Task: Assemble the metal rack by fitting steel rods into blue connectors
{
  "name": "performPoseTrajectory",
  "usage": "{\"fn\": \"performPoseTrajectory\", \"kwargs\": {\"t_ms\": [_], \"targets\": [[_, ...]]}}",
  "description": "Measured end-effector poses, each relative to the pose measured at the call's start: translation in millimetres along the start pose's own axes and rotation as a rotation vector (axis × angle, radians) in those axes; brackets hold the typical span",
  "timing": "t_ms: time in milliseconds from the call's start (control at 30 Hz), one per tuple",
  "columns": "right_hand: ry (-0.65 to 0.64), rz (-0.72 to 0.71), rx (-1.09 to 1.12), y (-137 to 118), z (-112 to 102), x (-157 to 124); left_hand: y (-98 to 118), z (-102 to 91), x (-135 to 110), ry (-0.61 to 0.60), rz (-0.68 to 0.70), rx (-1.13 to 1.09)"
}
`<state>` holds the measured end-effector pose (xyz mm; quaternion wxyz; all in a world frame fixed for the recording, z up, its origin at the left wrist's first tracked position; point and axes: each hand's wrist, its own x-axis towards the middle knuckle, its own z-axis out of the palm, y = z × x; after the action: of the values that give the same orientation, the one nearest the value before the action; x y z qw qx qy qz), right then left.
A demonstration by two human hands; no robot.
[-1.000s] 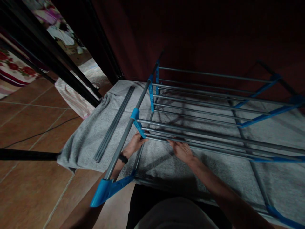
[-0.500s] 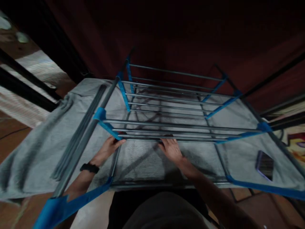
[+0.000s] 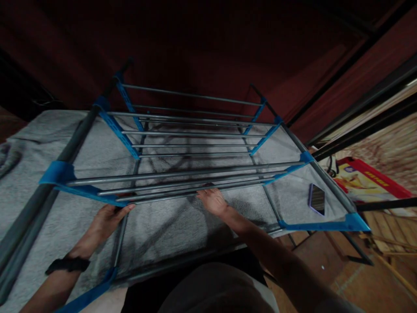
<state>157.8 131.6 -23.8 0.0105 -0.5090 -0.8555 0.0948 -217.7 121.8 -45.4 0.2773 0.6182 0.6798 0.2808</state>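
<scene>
A rack of grey metal tubes (image 3: 195, 172) joined by blue plastic brackets (image 3: 114, 126) lies on a grey cloth (image 3: 182, 226) in front of me. At the near shelf's left corner, my left hand (image 3: 106, 219) is closed around the inner end of a blue bracket (image 3: 87, 194), thumb below the lowest rod; its other fingers are partly hidden. My right hand (image 3: 211, 200) wraps over that same lowest rod (image 3: 172, 198) near its middle, fingertips curled out of sight. Each rod of this shelf runs from the left bracket towards the right bracket (image 3: 286, 171).
A phone (image 3: 317, 199) lies on the cloth at the right, inside the frame's side tube. Beyond it are a red and yellow printed package (image 3: 368, 180) and dark metal bars (image 3: 365, 130). A dark red curtain-like surface (image 3: 195, 43) rises behind the rack.
The view has turned right, so the rack and both hands appear farther left and more of the package shows. Both hands keep to the same near shelf.
</scene>
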Motion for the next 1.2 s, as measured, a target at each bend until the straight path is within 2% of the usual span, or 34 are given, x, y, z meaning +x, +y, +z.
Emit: {"fn": "performPoseTrajectory", "kwargs": {"t_ms": [267,533,900,1200], "targets": [[-0.03,0.003,-0.006,3.4,7.0,5.6,0.7,-0.5,0.1,-0.016,0.029,0.002],[0.007,0.036,-0.029,-3.1,5.7,-0.1,10.8,0.2,-5.4,-0.023,0.092,-0.181],[0.03,0.038,-0.071,-2.3,13.5,-0.1,-4.9,11.9,-9.7,0.017,0.132,-0.257],[0.119,0.003,-0.055,-2.3,16.4,-3.1,-3.6,5.5,-16.3,0.02,0.186,-0.269]]}}
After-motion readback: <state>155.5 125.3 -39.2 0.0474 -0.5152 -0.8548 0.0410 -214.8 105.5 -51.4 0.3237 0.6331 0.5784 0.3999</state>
